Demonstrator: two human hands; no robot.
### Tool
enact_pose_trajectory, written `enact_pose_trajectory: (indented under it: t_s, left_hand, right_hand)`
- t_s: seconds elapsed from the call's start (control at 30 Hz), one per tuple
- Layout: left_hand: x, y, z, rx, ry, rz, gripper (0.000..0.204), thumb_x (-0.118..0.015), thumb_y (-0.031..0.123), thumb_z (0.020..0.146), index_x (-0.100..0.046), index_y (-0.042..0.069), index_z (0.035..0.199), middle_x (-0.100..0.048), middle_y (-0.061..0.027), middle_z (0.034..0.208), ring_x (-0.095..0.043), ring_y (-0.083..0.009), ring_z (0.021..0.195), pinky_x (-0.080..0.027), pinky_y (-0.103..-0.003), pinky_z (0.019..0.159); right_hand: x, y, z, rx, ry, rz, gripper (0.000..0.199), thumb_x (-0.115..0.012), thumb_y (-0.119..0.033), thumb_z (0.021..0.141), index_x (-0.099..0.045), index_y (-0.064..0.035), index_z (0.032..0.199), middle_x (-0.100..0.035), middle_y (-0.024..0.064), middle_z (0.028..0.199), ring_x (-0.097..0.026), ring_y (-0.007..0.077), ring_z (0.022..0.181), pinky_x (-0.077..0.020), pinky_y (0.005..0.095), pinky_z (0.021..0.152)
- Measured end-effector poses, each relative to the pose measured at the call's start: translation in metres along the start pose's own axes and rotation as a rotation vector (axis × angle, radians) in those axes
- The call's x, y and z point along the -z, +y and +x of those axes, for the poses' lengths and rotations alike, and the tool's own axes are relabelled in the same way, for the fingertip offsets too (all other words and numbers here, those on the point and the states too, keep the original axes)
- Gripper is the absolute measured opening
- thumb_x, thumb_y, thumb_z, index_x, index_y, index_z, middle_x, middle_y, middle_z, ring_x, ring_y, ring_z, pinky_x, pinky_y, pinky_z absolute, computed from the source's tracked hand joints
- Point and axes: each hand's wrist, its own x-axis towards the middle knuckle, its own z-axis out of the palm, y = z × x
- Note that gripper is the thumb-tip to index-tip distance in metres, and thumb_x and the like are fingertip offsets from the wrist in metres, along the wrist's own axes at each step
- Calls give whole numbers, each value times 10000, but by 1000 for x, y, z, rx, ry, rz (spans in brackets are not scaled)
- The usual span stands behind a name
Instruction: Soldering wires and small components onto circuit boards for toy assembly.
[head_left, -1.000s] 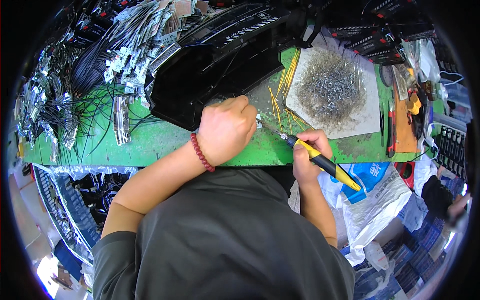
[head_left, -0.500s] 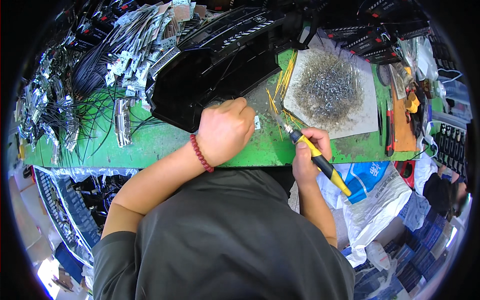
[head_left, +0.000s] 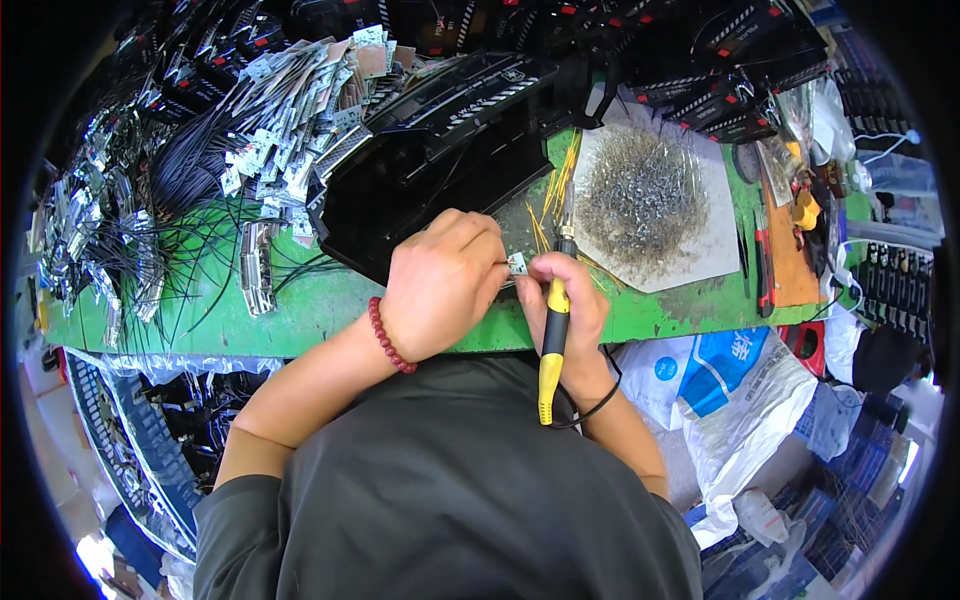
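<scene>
Gripping a yellow-handled soldering iron (head_left: 552, 340) in right hand (head_left: 570, 310), left hand (head_left: 440, 285) pinching a tiny white part (head_left: 517, 264) over green table (head_left: 300, 310).

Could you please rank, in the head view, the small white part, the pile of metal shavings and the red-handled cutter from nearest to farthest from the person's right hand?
From the right hand:
1. Small white part, at its fingertips, between both hands.
2. Pile of metal shavings, up and to the right on the pale sheet.
3. Red-handled cutter, farther right, past the sheet's edge.
</scene>
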Motion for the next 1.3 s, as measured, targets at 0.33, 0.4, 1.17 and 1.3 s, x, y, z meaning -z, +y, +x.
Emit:
enact_pose_trajectory:
  t_s: [0.33, 0.4, 1.17, 1.3]
  left_hand:
    - [-17, -12, -8, -103, -55, 286, 194, -725, 157, 655, -537, 115, 674, -525, -16, 643, -548, -190, 663, -401, -335, 618]
    - [-22, -12, -7, -106, -45, 305, 194, -724, 154, 647, -535, 117, 670, -528, -9, 651, -546, -181, 688, -397, -332, 627]
    - [59, 18, 6, 71, -89, -662, 384, -401, -151, 785, -649, -12, 1044, -645, -139, 1070, -614, -237, 1032, -476, -337, 896]
    - [39, 8, -9, -87, -96, -374, 245, -653, -61, 760, -654, -6, 999, -648, -142, 968, -648, -296, 884, -535, -332, 740]
  right_hand:
    - [4, 10, 16, 136, 86, -152, 339, -706, 50, 709, -577, -75, 997, -628, 75, 727, -608, 219, 567, -472, 317, 527]
    - [5, 18, 11, 268, 66, -185, 321, -724, 22, 680, -579, -85, 947, -618, 45, 676, -577, 220, 524, -434, 325, 481]
    - [7, 13, 8, 232, -101, -233, 250, -689, -48, 695, -593, -114, 916, -563, 23, 612, -561, 204, 519, -399, 340, 488]
    - [7, 17, 10, 179, -125, -160, 250, -689, -15, 711, -590, -101, 923, -619, 54, 681, -609, 227, 570, -446, 343, 516]
